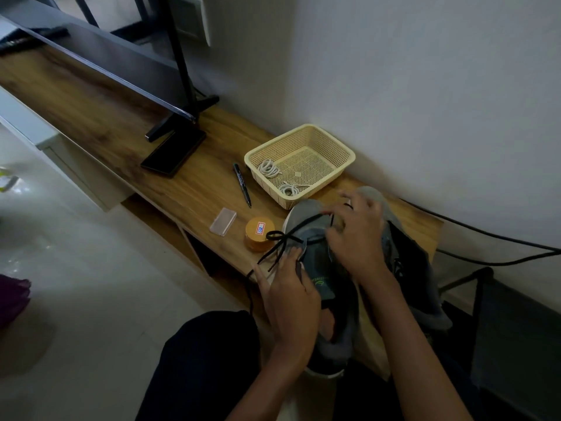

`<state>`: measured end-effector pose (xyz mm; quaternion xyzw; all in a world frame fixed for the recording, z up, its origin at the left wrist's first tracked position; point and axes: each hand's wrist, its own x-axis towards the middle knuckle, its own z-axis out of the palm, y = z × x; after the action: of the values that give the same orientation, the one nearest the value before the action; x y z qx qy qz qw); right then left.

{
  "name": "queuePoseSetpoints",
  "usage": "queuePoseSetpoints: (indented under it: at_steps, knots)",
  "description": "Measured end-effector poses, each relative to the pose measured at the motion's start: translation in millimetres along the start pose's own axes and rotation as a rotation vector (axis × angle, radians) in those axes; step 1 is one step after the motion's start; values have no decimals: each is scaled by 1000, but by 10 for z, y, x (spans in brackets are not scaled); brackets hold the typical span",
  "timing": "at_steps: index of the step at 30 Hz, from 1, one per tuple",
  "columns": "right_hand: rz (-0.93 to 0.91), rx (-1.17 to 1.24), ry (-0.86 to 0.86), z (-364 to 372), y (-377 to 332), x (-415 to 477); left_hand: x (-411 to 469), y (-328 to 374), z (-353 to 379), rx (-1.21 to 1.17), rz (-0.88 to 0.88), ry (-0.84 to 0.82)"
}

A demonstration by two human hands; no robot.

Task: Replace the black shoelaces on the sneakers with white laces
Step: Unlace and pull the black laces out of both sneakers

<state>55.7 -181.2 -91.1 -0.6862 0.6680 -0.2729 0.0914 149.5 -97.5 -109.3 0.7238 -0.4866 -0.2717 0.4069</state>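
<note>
My left hand grips the side of the grey cloth sneaker on the long wooden shelf. My right hand pinches its thin black lace. Two coiled white laces lie in the cream plastic basket nearby.

The basket stands on the surface by the wall, two coiled laces in it, a pen just left. Nearer, a box lies left of a jar. Right of the jar lie two sneakers side by side, a loose lace crossing the jar.
</note>
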Motion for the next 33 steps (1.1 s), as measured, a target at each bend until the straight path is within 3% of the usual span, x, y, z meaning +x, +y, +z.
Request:
queuePoseSetpoints:
  at_steps: [3, 7, 14, 18, 23, 28, 33]
  knots:
    - [-48, -153, -163, 69, -24, -68, 4, -37, 22, 1, 17, 1]
    - [-71, -173, -203, 113, -13, -79, 9, -60, 50, 34, 30, 21]
    - [-108, -149, -17, 216, 51, -72, 25, -107, 97, 51, 69, 42]
    - [-26, -145, 136, 252, 15, -90, 6, -39, 55, 26, 24, 22]
    - [168, 127, 387, 205, -54, -109, 3, -17, 29, 14, -4, 9]
    - [323, 519, 483, 178, -122, -92, -4, -7, 34, 8, 4, 32]
    - [427, 757, 599, -18, -176, -54, 5, -17, 43, 3, 22, 26]
